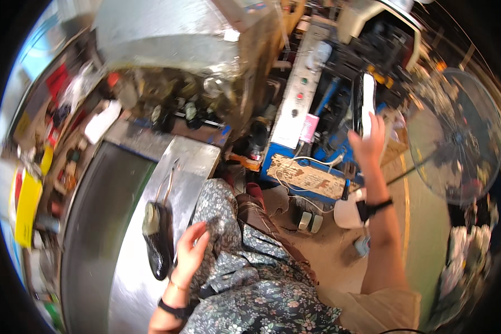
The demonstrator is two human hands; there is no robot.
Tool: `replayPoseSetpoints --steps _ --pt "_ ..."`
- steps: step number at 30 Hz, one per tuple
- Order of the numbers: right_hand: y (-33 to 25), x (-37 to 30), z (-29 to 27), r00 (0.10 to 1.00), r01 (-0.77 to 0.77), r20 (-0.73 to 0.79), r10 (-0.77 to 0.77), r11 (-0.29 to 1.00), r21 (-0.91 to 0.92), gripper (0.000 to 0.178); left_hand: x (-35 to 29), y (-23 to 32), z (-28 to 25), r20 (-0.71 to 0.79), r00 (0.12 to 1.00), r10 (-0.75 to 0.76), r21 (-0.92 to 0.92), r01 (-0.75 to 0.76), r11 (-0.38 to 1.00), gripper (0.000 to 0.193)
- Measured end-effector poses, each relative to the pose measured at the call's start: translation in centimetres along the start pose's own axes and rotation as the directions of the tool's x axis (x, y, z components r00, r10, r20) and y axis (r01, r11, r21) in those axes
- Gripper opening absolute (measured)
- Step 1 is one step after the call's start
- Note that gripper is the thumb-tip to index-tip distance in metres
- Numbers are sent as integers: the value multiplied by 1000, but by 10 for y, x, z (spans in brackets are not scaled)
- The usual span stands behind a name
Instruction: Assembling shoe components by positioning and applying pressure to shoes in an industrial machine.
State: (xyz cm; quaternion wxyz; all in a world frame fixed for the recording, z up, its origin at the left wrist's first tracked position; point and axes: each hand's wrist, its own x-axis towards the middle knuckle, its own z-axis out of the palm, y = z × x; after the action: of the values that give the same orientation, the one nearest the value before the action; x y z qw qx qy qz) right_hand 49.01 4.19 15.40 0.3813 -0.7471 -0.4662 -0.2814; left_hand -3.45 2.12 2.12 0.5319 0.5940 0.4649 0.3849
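Note:
My right hand [367, 146] reaches out at the upper right. Its thumb and fingers close around the near end of a black shoe [357, 103] with a white sole [368, 100] facing up. My left hand [190, 251] is empty beside my lap, thumb and fingers apart and slightly curled. Just left of it, without contact, another black shoe [160, 245] lies on the metal tabletop [133, 273], with a pale greenish last [152, 218] showing at its opening. From that end a thin bent metal rod [167, 186] extends toward the far side.
A dark conveyor belt [106, 211] runs along the left. Ahead stands a large metal housing [167, 44]. A blue machine with a white switch panel [298, 100] is right of centre. Farther right are a round caged fan [456, 136] and, below my right wrist, a white container [348, 214].

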Motion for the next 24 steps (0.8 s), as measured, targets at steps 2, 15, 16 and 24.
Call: replayPoseSetpoints --steps 2,15,16,24 --pt "-70 -49 -11 998 -20 62 -3 931 365 83 19 15 29 76 996 51 -38 -48 998 38" --pt "-230 -200 -2 -286 -958 725 -627 217 -190 69 -22 56 -41 400 916 -25 377 -140 915 75" --pt "-231 -206 -1 -340 -940 747 -571 230 -252 67 -34 47 -46 355 928 -115 259 20 966 73" --pt "-221 -210 85 250 -849 928 -275 -523 74 50 -46 -13 -113 -689 704 -169 284 477 832 68"
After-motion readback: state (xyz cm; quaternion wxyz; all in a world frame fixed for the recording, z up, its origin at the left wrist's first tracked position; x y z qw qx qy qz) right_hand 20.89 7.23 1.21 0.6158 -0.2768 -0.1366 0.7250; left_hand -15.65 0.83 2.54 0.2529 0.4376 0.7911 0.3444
